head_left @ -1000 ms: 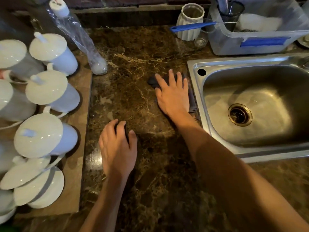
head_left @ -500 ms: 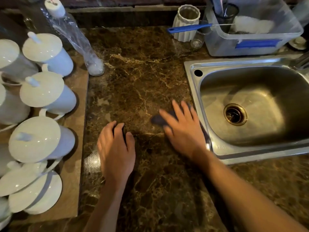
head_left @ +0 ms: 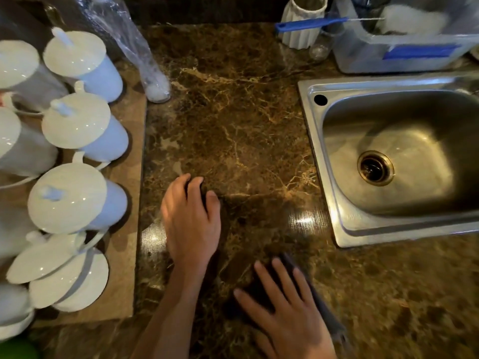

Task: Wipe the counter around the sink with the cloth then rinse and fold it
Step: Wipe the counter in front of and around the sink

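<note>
Wiping step, judged. Right hand (head_left: 287, 310), lower centre, flat w/ fingers spread on dark cloth (head_left: 321, 304) on desk (head_left: 233, 125); left hand (head_left: 190, 218) flat, empty. Next: cover strip below sink (head_left: 344, 216).

Single view: head-worn wide-angle camera, looking steeply down and forward, close over the desk (head_left: 233, 112). Right-hand grip (head_left: 287, 314) at lower frame edge; sink (head_left: 318, 141) beyond it, rightward; lidded cups (head_left: 77, 120) far left.
</note>
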